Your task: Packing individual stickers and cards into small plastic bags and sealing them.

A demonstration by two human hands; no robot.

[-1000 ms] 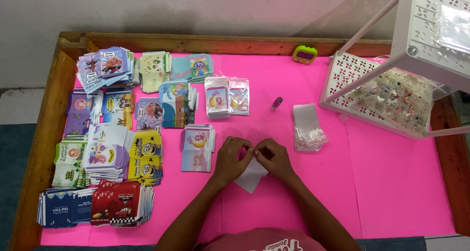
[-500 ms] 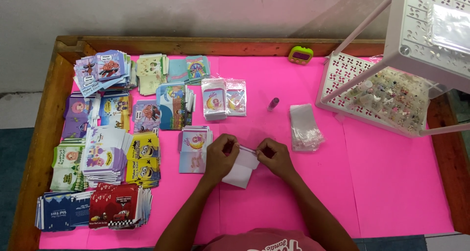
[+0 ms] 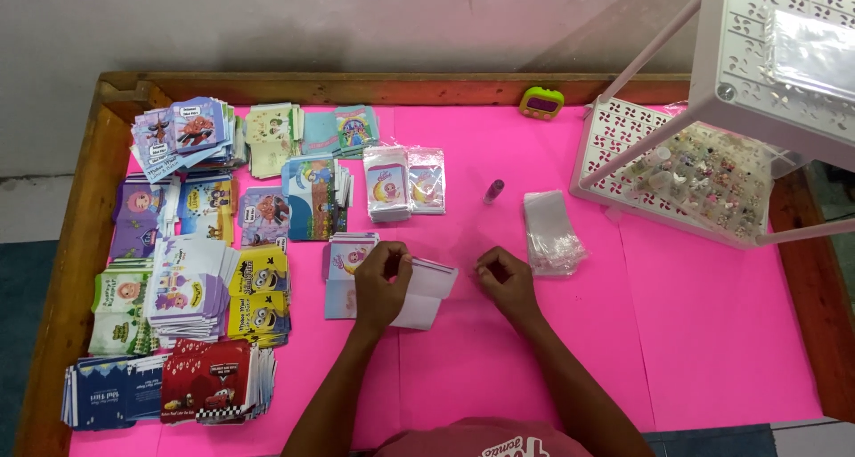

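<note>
Head view: left hand pinches the white card at its left edge; the card's long axis runs 1 to 7 o'clock. Right hand is curled shut, empty as far as I can tell, just off the card at 3 o'clock. Sleeve stack sits at its 1 o'clock.

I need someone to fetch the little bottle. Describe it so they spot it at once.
Start at the white perforated rack on the right of the pink table. Left of it lies a stack of clear bags; just left of that stack stands the small purple bottle, the only bottle among flat packets.
</note>
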